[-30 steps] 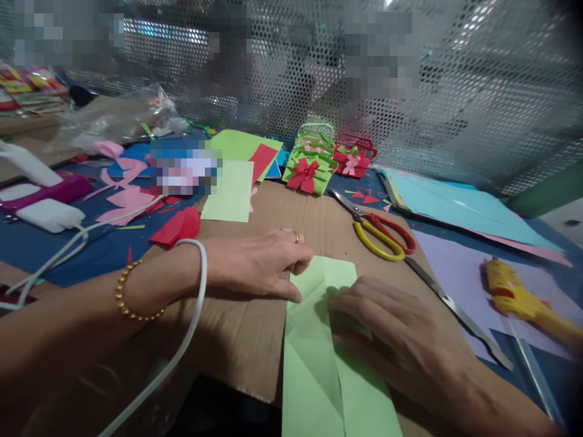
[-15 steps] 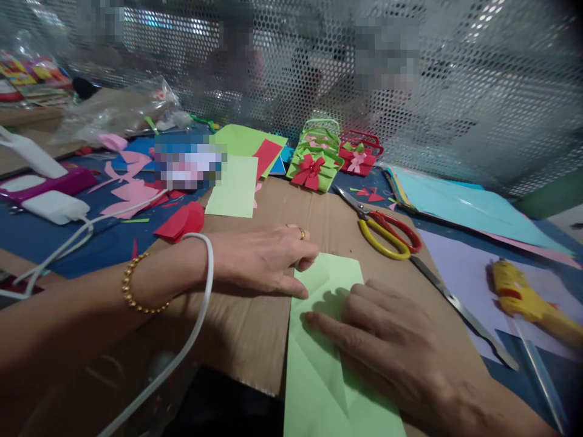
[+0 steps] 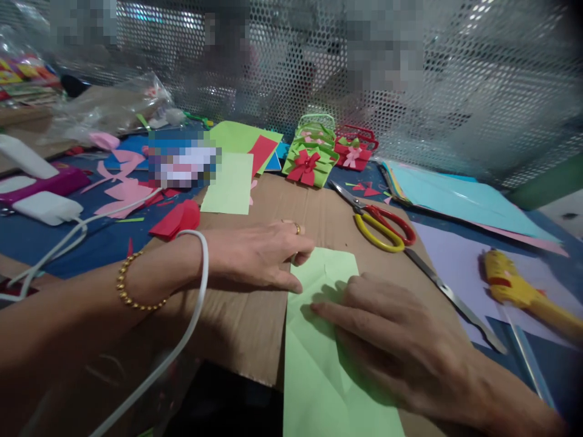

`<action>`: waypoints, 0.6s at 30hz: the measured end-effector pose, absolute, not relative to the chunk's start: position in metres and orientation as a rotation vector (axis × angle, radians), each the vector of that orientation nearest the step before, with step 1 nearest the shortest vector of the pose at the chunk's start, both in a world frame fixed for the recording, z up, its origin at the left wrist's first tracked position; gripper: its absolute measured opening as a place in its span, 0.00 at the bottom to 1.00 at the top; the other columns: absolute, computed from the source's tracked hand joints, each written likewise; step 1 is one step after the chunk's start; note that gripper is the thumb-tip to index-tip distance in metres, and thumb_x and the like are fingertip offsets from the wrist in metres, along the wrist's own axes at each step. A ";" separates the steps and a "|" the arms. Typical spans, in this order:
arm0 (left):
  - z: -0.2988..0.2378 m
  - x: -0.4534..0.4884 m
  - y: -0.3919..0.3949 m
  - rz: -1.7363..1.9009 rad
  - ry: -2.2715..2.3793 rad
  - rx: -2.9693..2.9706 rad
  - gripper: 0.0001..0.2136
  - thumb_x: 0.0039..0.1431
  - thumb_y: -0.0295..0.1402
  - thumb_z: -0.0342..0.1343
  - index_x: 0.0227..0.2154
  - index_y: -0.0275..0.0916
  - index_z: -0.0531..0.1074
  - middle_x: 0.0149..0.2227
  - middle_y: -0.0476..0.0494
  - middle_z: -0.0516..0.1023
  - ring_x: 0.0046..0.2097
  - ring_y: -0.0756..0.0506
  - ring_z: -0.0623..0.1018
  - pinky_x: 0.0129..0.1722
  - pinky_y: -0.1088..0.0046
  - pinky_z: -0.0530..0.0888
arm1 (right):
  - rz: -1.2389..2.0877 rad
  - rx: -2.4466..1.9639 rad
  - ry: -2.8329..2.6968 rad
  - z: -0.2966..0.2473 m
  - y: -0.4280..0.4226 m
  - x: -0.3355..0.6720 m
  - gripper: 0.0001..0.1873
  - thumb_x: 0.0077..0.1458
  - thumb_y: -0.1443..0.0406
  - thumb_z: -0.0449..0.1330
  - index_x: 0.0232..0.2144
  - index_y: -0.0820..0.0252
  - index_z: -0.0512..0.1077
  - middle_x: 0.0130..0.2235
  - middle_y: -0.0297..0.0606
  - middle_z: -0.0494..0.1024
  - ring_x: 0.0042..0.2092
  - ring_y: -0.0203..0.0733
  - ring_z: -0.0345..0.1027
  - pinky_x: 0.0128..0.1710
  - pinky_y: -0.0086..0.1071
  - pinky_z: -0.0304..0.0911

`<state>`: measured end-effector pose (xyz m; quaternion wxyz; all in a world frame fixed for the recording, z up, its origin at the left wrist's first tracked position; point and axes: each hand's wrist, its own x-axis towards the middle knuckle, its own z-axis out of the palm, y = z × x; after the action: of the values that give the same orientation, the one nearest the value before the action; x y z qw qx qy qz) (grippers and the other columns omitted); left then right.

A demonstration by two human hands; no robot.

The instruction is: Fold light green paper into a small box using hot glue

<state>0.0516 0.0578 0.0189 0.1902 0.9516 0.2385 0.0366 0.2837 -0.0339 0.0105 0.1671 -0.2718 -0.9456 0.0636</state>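
Observation:
A light green sheet of paper [image 3: 339,370] with crease lines lies lengthwise in front of me on a brown cardboard sheet [image 3: 246,340]. My left hand [image 3: 259,255] comes in from the left, its bent fingers and thumb apart on the paper's upper left edge. A ring, a gold bead bracelet and a white cable looped over the wrist are on that arm. Over the paper's right side is my right hand [image 3: 392,328], its index finger stretched out near the surface and its other fingers curled. Neither hand grips the sheet.
Scissors [image 3: 380,224], a metal blade-like tool [image 3: 444,288] and a yellow glue gun [image 3: 503,276] lie right. Green [image 3: 310,164] and red [image 3: 353,155] paper bags with bows stand behind, before a perforated metal panel. Coloured sheets [image 3: 464,200] are stacked right; paper scraps and a white charger [image 3: 48,208] lie left.
The whole view has shifted slightly. My right index finger has moved a little up and away from me relative to the paper; my left hand stays at the paper's edge.

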 end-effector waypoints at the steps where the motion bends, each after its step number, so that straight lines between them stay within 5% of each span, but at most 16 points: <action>1: 0.019 0.052 0.058 0.133 0.651 2.681 0.10 0.59 0.39 0.62 0.34 0.38 0.70 0.36 0.48 0.70 0.39 0.45 0.69 0.36 0.71 0.62 | 0.218 -0.782 -2.681 0.014 -0.033 0.286 0.19 0.59 0.73 0.52 0.52 0.61 0.70 0.34 0.41 0.75 0.35 0.42 0.69 0.32 0.36 0.63; 4: 0.016 0.055 0.060 0.329 0.706 2.675 0.08 0.64 0.36 0.56 0.33 0.37 0.72 0.37 0.46 0.72 0.38 0.46 0.71 0.37 0.71 0.64 | 0.212 -0.866 -2.590 0.033 -0.033 0.296 0.21 0.59 0.74 0.52 0.53 0.59 0.71 0.35 0.41 0.76 0.35 0.40 0.70 0.32 0.34 0.65; 10: 0.002 0.067 0.069 0.435 0.898 2.812 0.20 0.66 0.37 0.54 0.58 0.36 0.66 0.52 0.36 0.73 0.54 0.36 0.69 0.53 0.59 0.64 | -0.120 -1.137 -2.311 0.086 -0.058 0.311 0.14 0.62 0.66 0.56 0.45 0.47 0.77 0.39 0.36 0.79 0.36 0.41 0.74 0.29 0.34 0.67; 18: 0.004 0.066 0.062 0.337 0.867 2.847 0.19 0.66 0.37 0.52 0.58 0.40 0.67 0.50 0.38 0.73 0.50 0.38 0.70 0.52 0.58 0.64 | -0.386 -1.156 -2.356 0.116 -0.077 0.339 0.14 0.64 0.63 0.54 0.49 0.49 0.76 0.33 0.31 0.77 0.28 0.30 0.68 0.23 0.28 0.57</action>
<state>0.0664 0.0622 0.0043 0.0732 0.9480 0.2888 0.1122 0.3394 -0.0768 0.1159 0.2423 -0.4228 -0.8617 -0.1412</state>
